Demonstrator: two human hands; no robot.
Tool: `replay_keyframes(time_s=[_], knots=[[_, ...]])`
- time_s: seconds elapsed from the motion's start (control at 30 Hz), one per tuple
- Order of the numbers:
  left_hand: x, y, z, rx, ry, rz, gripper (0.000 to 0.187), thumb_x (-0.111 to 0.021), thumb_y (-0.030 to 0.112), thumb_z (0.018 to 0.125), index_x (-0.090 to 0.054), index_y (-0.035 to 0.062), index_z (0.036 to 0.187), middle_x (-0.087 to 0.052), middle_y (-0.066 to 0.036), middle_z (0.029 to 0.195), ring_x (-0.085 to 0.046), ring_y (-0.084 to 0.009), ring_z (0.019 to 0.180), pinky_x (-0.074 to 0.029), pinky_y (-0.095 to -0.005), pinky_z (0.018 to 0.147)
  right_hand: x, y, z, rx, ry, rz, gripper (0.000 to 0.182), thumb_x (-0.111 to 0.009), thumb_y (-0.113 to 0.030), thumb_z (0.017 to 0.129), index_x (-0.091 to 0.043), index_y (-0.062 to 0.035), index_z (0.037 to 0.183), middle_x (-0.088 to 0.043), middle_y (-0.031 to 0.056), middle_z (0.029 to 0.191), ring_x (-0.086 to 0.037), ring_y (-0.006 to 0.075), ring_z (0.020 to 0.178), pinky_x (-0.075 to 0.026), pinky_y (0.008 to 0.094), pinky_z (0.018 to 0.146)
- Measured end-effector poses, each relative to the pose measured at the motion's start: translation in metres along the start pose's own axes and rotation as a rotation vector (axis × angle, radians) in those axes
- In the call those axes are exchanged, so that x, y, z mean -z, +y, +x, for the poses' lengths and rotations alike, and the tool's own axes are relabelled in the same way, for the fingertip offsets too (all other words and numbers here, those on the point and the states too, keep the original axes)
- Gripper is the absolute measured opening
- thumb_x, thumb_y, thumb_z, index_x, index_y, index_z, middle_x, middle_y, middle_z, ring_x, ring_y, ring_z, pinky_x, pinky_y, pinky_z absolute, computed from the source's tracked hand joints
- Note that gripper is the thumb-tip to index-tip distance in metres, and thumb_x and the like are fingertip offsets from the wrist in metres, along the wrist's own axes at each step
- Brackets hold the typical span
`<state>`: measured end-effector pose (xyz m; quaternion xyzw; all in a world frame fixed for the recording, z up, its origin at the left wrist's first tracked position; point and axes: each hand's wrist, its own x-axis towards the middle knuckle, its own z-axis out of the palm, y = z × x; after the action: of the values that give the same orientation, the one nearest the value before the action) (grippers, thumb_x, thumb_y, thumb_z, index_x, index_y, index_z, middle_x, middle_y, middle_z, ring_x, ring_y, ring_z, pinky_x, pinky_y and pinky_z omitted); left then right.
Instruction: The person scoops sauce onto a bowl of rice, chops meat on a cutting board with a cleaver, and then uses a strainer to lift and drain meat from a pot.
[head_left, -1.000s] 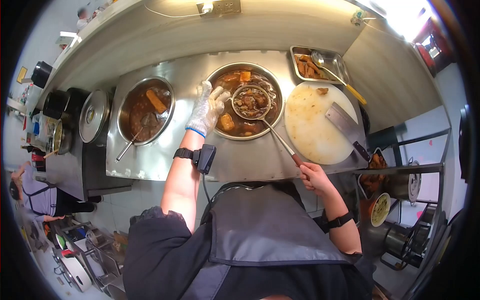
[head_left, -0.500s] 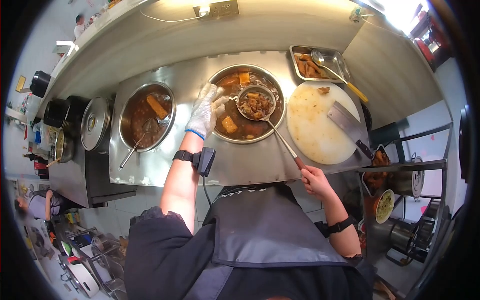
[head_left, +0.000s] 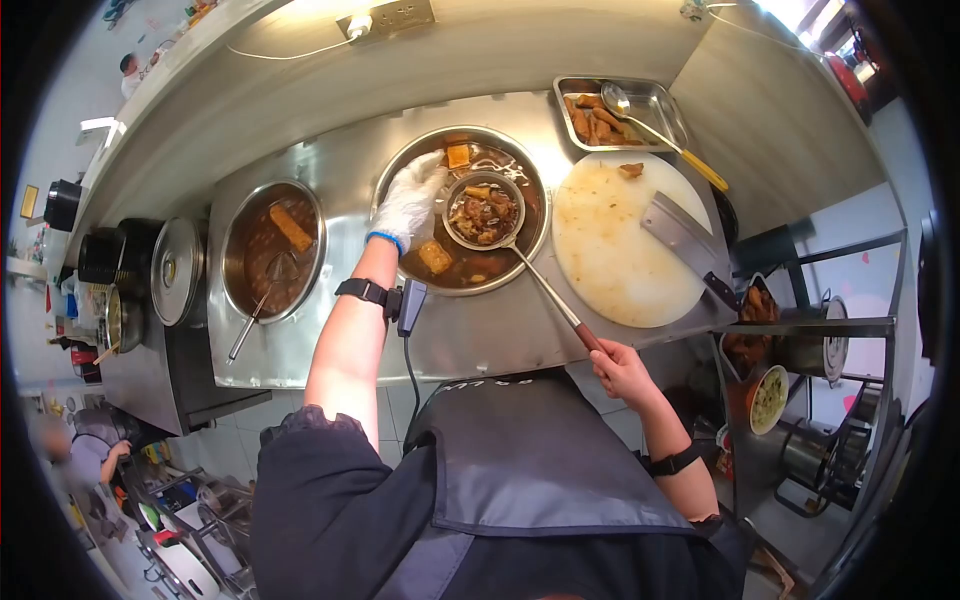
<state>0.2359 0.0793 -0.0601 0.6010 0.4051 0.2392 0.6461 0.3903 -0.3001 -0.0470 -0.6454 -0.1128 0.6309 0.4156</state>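
- Steel pot [head_left: 546, 212] of brown broth [head_left: 480, 270] on the desk [head_left: 345, 180].
- Strainer [head_left: 545, 283] over the broth, within the pot's rim, bearing brown chunks [head_left: 484, 213].
- Bare right hand [head_left: 622, 372] wrapped around the strainer's handle.
- Gloved left hand [head_left: 410, 198] open, fingers slightly bent, near the strainer.
- Cleaver [head_left: 680, 228] on the white board [head_left: 605, 250].

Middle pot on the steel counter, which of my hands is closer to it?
Left. Your gloved left hand is over the left part of the middle pot; your right hand is outside it, nearer your body, gripping the scoop.
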Motion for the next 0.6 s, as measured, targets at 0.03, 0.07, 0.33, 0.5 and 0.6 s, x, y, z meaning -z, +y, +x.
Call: replay_keyframes(time_s=[0.03, 0.07, 0.33, 0.5, 0.6], knots=[[-0.001, 0.000, 0.005, -0.028, -0.039, 0.114, 0.038, -0.057, 0.018, 0.094, -0.051, 0.0030, 0.128, -0.062, -0.004, 0.092, -0.055, -0.0112, 0.067, -0.048, -0.0272, 0.060, 0.002, 0.002, 0.000, -0.004, 0.000, 0.003, 0.026, -0.052, -0.019, 0.095, -0.056, -0.0051, 0.117, -0.043, -0.0059, 0.066, -0.034, 0.0026, 0.043, -0.027, 0.0198, 0.037], [-0.005, -0.003, 0.009, -0.031, -0.057, 0.247, 0.037, -0.055, 0.021, 0.094, -0.054, 0.0034, 0.127, -0.063, -0.008, 0.106, -0.057, -0.0141, 0.074, -0.049, -0.0278, 0.069, 0.005, 0.004, 0.001, 0.013, 0.006, -0.048, 0.029, -0.053, -0.019, 0.095, -0.056, -0.0045, 0.119, -0.044, -0.0059, 0.067, -0.036, 0.0027, 0.045, -0.029, 0.0197, 0.039], [-0.069, -0.001, 0.011, 0.166, -0.178, 1.318, 0.042, -0.063, 0.027, 0.079, -0.060, 0.0081, 0.116, -0.065, -0.018, 0.111, -0.062, -0.0312, 0.103, -0.049, -0.0391, 0.089, 0.023, 0.017, 0.006, 0.111, -0.014, -0.154, 0.038, -0.055, -0.019, 0.093, -0.054, -0.0038, 0.127, -0.048, -0.0056, 0.070, -0.042, 0.0036, 0.058, -0.036, 0.0203, 0.051], [-0.086, -0.042, 0.024, 0.179, -0.147, 1.343, 0.051, -0.061, 0.010, 0.078, -0.048, 0.0106, 0.128, -0.064, -0.021, 0.111, -0.061, -0.0330, 0.106, -0.048, -0.0398, 0.091, 0.024, 0.017, 0.006, 0.083, -0.036, -0.130, 0.038, -0.056, -0.020, 0.094, -0.053, -0.0036, 0.128, -0.047, -0.0057, 0.070, -0.041, 0.0041, 0.058, -0.035, 0.0205, 0.050], [-0.078, -0.055, 0.029, 0.117, -0.105, 1.244, 0.047, -0.058, 0.008, 0.080, -0.049, 0.0097, 0.126, -0.064, -0.022, 0.107, -0.061, -0.0354, 0.104, -0.047, -0.0427, 0.090, 0.027, 0.017, 0.005, 0.089, -0.049, -0.138, 0.036, -0.056, -0.020, 0.094, -0.053, -0.0031, 0.127, -0.047, -0.0056, 0.071, -0.040, 0.0041, 0.058, -0.034, 0.0206, 0.050]])
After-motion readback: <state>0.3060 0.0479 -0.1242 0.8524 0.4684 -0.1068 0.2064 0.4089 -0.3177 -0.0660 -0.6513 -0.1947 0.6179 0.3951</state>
